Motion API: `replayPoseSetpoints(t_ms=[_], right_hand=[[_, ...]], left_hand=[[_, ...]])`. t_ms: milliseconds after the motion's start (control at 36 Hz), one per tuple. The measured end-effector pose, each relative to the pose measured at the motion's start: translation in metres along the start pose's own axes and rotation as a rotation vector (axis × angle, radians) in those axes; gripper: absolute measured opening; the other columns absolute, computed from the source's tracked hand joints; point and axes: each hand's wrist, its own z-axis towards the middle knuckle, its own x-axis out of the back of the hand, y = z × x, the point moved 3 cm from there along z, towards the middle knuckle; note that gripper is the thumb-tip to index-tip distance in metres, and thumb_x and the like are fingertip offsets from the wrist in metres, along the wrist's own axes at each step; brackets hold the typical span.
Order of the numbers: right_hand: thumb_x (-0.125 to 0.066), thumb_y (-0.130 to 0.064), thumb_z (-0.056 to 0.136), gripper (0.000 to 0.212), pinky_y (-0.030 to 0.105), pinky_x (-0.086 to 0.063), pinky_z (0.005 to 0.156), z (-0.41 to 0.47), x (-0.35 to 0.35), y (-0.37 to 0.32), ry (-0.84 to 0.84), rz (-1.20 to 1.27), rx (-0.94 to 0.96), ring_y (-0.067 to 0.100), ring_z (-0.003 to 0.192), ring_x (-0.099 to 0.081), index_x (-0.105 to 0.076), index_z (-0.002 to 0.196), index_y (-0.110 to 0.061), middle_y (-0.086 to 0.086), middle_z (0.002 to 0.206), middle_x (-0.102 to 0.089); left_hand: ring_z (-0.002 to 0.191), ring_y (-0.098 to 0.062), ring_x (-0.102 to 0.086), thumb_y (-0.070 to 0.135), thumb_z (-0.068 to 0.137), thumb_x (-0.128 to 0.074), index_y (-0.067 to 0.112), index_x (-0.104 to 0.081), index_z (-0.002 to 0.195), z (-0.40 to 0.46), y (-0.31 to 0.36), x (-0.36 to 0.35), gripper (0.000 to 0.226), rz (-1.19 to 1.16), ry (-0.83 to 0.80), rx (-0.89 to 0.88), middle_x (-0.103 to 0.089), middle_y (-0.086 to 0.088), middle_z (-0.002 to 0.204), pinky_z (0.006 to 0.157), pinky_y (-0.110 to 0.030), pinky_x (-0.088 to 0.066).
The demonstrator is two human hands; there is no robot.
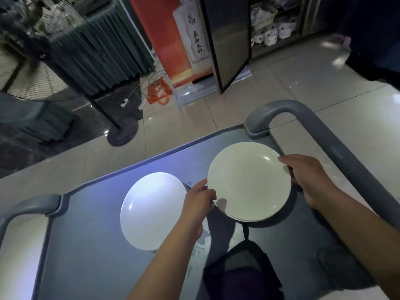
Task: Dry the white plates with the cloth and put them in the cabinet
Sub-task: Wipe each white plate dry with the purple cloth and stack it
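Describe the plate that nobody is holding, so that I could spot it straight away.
Find the grey cart with rounded handles at its ends. Two white plates sit over its flat top; the one you want lies flat on the left part, beside the left hand. Unlike its neighbour, which both hands hold by the rim, this one is untouched and glows under a bluish light.

Both forearms are bare, the left hand [198, 203] and right hand [307, 178] without gloves.
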Motion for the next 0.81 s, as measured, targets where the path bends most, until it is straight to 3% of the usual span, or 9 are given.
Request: replayPoseSetpoints(t_ms=[111, 250, 361, 444, 528, 611, 667, 722, 806], right_hand=[[-0.064, -0.021, 0.096, 0.009, 0.037, -0.051, 0.080, 0.000, 0.000, 0.004, -0.021, 0.008, 0.011, 0.020, 0.088, -0.062, -0.069, 0.102, -0.017, 0.003, 0.097, -0.068], [-0.062, -0.019, 0.095, 0.013, 0.030, -0.047, 0.073, 0.000, 0.000, 0.010, -0.038, -0.061, 0.090, 0.017, 0.082, -0.059, -0.070, 0.104, -0.012, 0.002, 0.094, -0.067], [-0.064, -0.022, 0.095, 0.040, 0.033, -0.046, 0.089, -0.004, 0.001, 0.010, -0.006, -0.079, 0.109, 0.019, 0.103, -0.060, -0.060, 0.135, -0.017, 0.002, 0.123, -0.062], [-0.063, -0.021, 0.097, 0.045, 0.034, -0.044, 0.095, -0.014, -0.001, 0.008, 0.020, -0.103, 0.138, 0.021, 0.114, -0.058, -0.054, 0.141, -0.017, 0.003, 0.134, -0.059], [-0.061, -0.024, 0.097, 0.048, 0.036, -0.042, 0.098, -0.029, -0.007, 0.007, 0.058, -0.311, 0.265, 0.022, 0.123, -0.052, -0.050, 0.144, -0.022, 0.003, 0.142, -0.053], [-0.062, -0.027, 0.096, 0.051, 0.040, -0.037, 0.110, -0.052, -0.030, 0.010, 0.009, -0.532, 0.460, 0.022, 0.133, -0.044, -0.047, 0.145, -0.028, -0.002, 0.147, -0.045], [-0.065, -0.026, 0.094, 0.053, 0.037, -0.032, 0.115, -0.068, -0.052, 0.017, -0.068, -0.583, 0.557, 0.019, 0.137, -0.039, -0.048, 0.145, -0.029, -0.006, 0.152, -0.042], [-0.066, -0.026, 0.094, 0.055, 0.041, -0.028, 0.120, -0.080, -0.078, 0.027, -0.148, -0.634, 0.624, 0.016, 0.143, -0.032, -0.047, 0.145, -0.031, -0.008, 0.154, -0.039], [-0.064, -0.030, 0.095, 0.058, 0.036, -0.023, 0.123, -0.096, -0.117, 0.038, -0.296, -0.684, 0.622, 0.009, 0.147, -0.024, -0.042, 0.149, -0.032, -0.013, 0.158, -0.032]], left_hand=[[0.102, -0.027, -0.062, 0.000, 0.077, -0.049, 0.025, -0.076, 0.103, 0.001, -0.006, 0.001, 0.045, 0.024, 0.016, -0.021, -0.068, -0.015, 0.115, 0.097, -0.050, -0.054], [0.090, -0.023, -0.058, -0.004, 0.081, -0.046, 0.020, -0.076, 0.105, 0.003, -0.009, 0.008, 0.045, -0.023, -0.011, -0.005, -0.065, -0.019, 0.102, 0.077, -0.036, -0.048], [0.085, -0.021, -0.061, -0.008, 0.084, -0.044, 0.020, -0.074, 0.114, 0.000, -0.009, 0.008, 0.050, -0.057, -0.061, -0.014, -0.067, -0.021, 0.111, 0.083, -0.038, -0.057], [0.084, -0.018, -0.061, -0.008, 0.087, -0.043, 0.022, -0.070, 0.120, -0.005, -0.006, 0.008, 0.052, -0.042, -0.106, -0.032, -0.065, -0.020, 0.117, 0.088, -0.039, -0.060], [0.089, -0.018, -0.061, -0.003, 0.088, -0.049, 0.029, -0.059, 0.131, -0.005, -0.007, 0.013, 0.054, -0.041, -0.116, -0.031, -0.060, -0.019, 0.126, 0.095, -0.043, -0.059], [0.118, -0.020, -0.061, 0.014, 0.082, -0.062, 0.044, -0.034, 0.154, -0.012, -0.008, 0.029, 0.082, -0.006, -0.049, -0.086, -0.047, 0.001, 0.146, 0.103, -0.043, -0.054], [0.129, -0.014, -0.053, 0.016, 0.090, -0.065, 0.041, -0.034, 0.156, -0.022, -0.007, 0.046, 0.076, 0.068, 0.029, -0.202, -0.046, 0.010, 0.147, 0.097, -0.026, -0.052], [0.125, -0.006, -0.048, 0.017, 0.100, -0.061, 0.039, -0.038, 0.153, -0.032, -0.011, 0.071, 0.062, 0.152, 0.142, -0.316, -0.047, 0.015, 0.146, 0.091, -0.013, -0.043], [0.126, -0.005, -0.044, 0.026, 0.101, -0.062, 0.044, -0.041, 0.148, -0.042, -0.027, 0.117, 0.054, 0.254, 0.289, -0.384, -0.041, 0.018, 0.154, 0.107, -0.027, -0.038]])
